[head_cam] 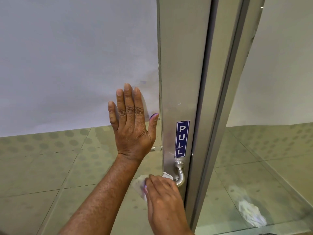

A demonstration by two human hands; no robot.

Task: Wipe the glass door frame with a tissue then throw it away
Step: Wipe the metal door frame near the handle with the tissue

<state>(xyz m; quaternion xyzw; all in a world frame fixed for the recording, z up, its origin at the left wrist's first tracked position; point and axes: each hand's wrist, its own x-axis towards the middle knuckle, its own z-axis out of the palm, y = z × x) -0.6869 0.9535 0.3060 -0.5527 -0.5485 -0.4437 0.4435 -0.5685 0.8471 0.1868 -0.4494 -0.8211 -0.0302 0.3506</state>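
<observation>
A brushed-metal door frame [181,65] runs upright through the middle of the view, with a blue PULL sticker [182,139] and a lever handle [179,173] low on it. My left hand [132,126] lies flat with spread fingers on the glass pane [76,56] just left of the frame. My right hand [166,200] presses a white tissue [139,184] against the lower frame beside the handle. Part of the tissue is hidden under the fingers.
To the right stands a second frame post [225,99] and another glass panel [279,82], which shows a pale reflection of the tissue [250,212]. Tiled floor [42,167] with dotted patterns shows through the glass.
</observation>
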